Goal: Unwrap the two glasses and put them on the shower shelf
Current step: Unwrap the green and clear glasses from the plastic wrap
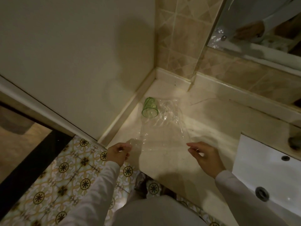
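Note:
A green glass point(150, 107) lies on its side on the cream counter point(211, 118), close to the corner by the white wall, its mouth toward me. A sheet of clear plastic wrap point(162, 129) spreads from the glass down toward me. My left hand point(118, 153) pinches the near left corner of the wrap at the counter's edge. My right hand point(206, 156) hovers at the wrap's near right corner with fingers curled and slightly apart; I cannot tell whether it grips the wrap. I see only one glass.
A white sink basin point(267, 173) with a drain sits at the right of the counter. A mirror point(260, 30) hangs above the tiled backsplash at the upper right. Patterned floor tiles point(65, 176) show below left, beside a dark doorway threshold.

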Available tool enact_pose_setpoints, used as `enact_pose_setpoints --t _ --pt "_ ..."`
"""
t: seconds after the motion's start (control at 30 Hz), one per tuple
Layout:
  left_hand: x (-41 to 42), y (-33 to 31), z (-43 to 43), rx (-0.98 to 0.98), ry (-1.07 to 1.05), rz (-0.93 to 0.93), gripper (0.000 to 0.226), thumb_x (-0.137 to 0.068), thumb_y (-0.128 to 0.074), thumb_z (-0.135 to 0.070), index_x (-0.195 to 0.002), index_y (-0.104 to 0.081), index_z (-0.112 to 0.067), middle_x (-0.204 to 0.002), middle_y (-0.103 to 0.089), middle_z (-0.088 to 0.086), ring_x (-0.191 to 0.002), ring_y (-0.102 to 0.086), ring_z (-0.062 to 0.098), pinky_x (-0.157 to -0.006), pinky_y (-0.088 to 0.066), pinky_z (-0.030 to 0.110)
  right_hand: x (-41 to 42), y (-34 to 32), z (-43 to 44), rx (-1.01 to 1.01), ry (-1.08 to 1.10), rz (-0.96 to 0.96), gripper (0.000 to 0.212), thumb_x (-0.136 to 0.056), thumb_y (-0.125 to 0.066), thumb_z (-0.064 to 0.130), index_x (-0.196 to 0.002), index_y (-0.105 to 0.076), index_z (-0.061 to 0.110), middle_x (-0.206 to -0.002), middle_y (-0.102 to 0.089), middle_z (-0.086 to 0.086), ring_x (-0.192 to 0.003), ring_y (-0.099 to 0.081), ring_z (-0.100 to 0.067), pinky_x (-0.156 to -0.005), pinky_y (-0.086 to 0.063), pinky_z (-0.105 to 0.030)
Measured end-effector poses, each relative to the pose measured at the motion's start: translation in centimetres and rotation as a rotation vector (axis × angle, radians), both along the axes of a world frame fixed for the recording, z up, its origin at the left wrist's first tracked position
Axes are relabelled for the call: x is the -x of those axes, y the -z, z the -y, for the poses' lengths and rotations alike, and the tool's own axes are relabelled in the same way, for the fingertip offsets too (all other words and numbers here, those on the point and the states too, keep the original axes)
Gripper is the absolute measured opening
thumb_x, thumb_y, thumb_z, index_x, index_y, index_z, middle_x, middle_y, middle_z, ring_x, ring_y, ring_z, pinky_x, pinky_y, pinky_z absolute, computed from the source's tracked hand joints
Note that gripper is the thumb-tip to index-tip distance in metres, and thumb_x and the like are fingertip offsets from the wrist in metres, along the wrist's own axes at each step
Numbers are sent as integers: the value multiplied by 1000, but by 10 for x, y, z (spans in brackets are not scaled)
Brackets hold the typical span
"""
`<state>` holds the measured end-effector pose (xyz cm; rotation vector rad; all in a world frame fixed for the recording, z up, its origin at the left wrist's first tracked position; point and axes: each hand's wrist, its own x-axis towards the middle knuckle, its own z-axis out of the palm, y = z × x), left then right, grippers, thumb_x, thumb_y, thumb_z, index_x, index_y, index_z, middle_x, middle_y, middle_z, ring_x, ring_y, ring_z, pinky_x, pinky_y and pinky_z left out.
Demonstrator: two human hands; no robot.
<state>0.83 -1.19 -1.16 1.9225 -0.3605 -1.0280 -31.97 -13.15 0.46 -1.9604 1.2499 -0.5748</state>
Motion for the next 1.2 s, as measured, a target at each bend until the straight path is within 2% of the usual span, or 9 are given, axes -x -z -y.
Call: enact_pose_setpoints --t 0.1,0.17,0.23,0.33,0.57,0.67,0.77,0.97,1.2 --pt "4 -1 0 -4 20 84 18 -87 -71 1 -76 -71 -12 -84 -69 16 -64 -63 27 -54 -54 23 5 -5 0 63 -120 -73 27 -91 -74 1 -111 -80 19 -93 -68 8 -87 -65 -8 -80 -52 -21" --pt "11 -6 -1 -28 105 346 4 -85 -76 -9 -88 -75 -12 -92 -72 12 -81 -67 30 -71 -55 30 4 -9 0 128 -161 -107 26 -89 -74 -3 -108 -81 14 -90 -67 3 -86 -64 -20 -79 -52 -30" --pt "22 -11 1 0 270 630 21 -84 -77 -17 -104 -75 -11 -107 -71 11 -97 -66 31 -86 -53 40 2 -11 -1 162 -170 -115 24 -88 -74 -7 -103 -82 11 -89 -67 -2 -84 -64 -25 -78 -53 -36" --pt "47 -20 17 54 658 819 40 -85 -69 -38 -120 -71 -19 -124 -69 5 -116 -61 28 -99 -43 42 0 -16 -1 178 -143 -101 21 -90 -72 -6 -98 -80 12 -92 -67 -1 -87 -63 -22 -81 -51 -34" --pt "77 -7 57 -148 1084 901 48 -97 -49 -47 -142 -50 -31 -142 -55 0 -126 -52 25 -106 -30 37 10 -18 -1 223 -119 -116 20 -85 -80 -1 -102 -79 10 -95 -71 -3 -91 -68 -27 -87 -49 -30" --pt "80 -3 58 -176 1098 911 44 -96 -50 -46 -138 -54 -32 -141 -55 -1 -124 -53 25 -105 -32 38 11 -13 2 205 -163 -204 46 -70 -95 17 -112 -78 6 -107 -73 -10 -99 -66 -28 -96 -44 -24" --pt "80 2 52 -165 1093 918 44 -94 -52 -46 -136 -56 -31 -140 -56 -2 -124 -53 25 -103 -33 36 -1 -3 -3 237 -269 -311 57 -59 -101 25 -108 -79 5 -103 -76 -15 -93 -71 -37 -89 -57 -42" --pt "79 0 46 -151 1070 883 43 -94 -53 -42 -135 -58 -30 -140 -57 -2 -124 -52 26 -104 -32 36 -24 13 -1 161 -271 -367 33 -79 -87 20 -110 -80 10 -97 -79 -11 -91 -72 -36 -87 -56 -42" --pt "77 -3 44 -119 1046 884 43 -94 -53 -44 -134 -59 -30 -137 -59 -2 -124 -54 26 -105 -37 35 -26 7 -7 263 -256 -177 23 -75 -88 -1 -89 -85 16 -81 -76 -5 -72 -71 -31 -70 -59 -41"
